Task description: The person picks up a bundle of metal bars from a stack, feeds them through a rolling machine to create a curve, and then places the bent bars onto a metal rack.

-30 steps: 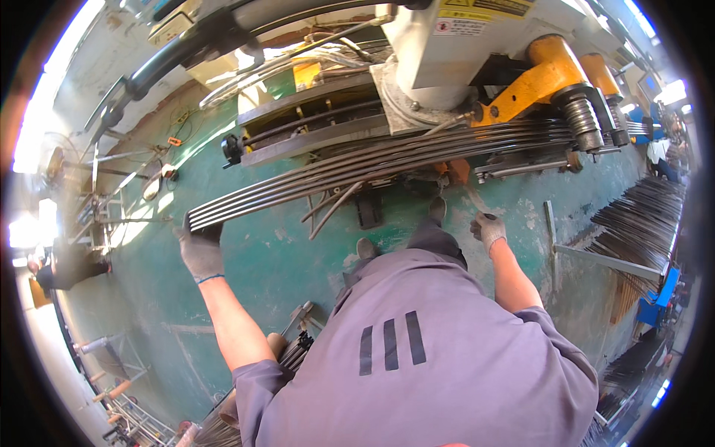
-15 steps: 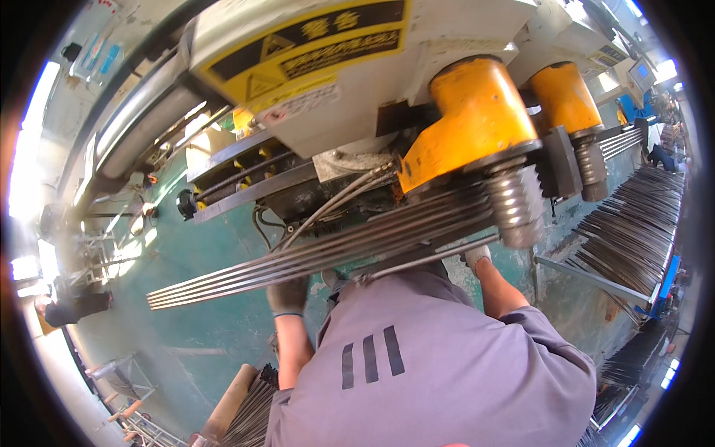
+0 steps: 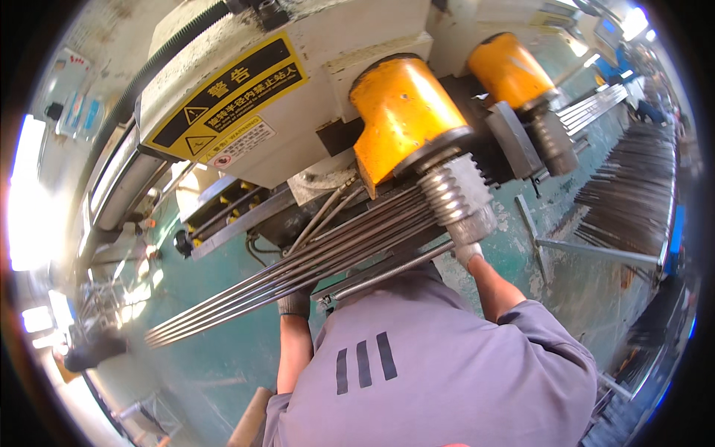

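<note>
dipping lower in view at their free ends than before, long grey steel rods (image 3: 283, 279) partly hide the grey-gloved left hand (image 3: 296, 304); pale-gloved right hand (image 3: 470, 255) shows below the ribbed metal roller (image 3: 450, 195); can't tell either grip.

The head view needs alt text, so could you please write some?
The person's gloved left hand is partly hidden beneath long metal rods that run toward a ridged cylinder on a yellow machine housing. The gloved right hand, partly hidden too, shows just below the cylinder.
</note>
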